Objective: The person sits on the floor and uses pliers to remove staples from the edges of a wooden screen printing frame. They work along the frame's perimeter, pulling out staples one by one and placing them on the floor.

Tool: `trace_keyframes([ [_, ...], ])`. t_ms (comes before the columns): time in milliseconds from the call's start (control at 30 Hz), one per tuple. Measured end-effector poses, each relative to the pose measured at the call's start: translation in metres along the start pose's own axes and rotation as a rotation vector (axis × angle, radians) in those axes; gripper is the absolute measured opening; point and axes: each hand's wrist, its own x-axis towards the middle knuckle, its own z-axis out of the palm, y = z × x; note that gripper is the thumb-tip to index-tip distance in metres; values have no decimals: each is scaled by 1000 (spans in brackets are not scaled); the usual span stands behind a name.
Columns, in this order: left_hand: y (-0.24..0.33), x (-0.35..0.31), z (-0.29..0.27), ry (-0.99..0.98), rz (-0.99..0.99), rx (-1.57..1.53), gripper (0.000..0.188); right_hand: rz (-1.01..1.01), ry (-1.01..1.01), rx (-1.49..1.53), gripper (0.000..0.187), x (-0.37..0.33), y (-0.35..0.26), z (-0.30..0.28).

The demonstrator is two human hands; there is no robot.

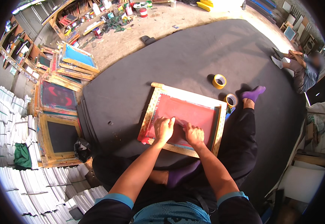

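1. As we look to the far left, we see white paper stacks (9, 123) and a pile of wooden frames (60, 97) beside the black mat (140, 74).
2. In the middle, a wooden frame with a red screen (183, 115) lies flat on the mat, in front of our lap.
3. Our left hand (164, 128) presses down on the red screen, fingers bent, pinching a thin strip.
4. Our right hand (194, 135) sits just beside it, curled and touching the same strip.
5. To the right, two yellow tape rolls (219, 81) rest near the frame.
6. Far right, another person (304, 71) sits at the mat's edge.
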Motion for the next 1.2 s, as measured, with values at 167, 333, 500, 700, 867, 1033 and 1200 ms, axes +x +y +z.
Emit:
trace_keyframes([
  [167, -25, -25, -53, 85, -3, 207, 32, 147, 65, 18, 30, 13, 35, 6],
  [333, -75, -62, -103, 56, -428, 302, 57, 126, 162, -25, 32, 13, 57, 22],
  [500, -113, -93, -113, -64, -550, -30, 51, 36, 160, -22, 46, -4, 36, 6],
  [700, -87, -62, -99, -182, -440, 201, 56, -28, 90, 63, 65, -36, 19, 20],
  [867, -68, -12, -89, -340, -522, 340, 61, 39, -7, 262, 59, -26, 26, 9],
  [1033, -72, 3, -80, -444, -554, 502, 58, 413, -32, 475, 57, -26, 39, -46],
  [1200, -67, 12, -83, -532, -568, 482, 48, 661, 200, 342, 49, -31, 78, -67],
])
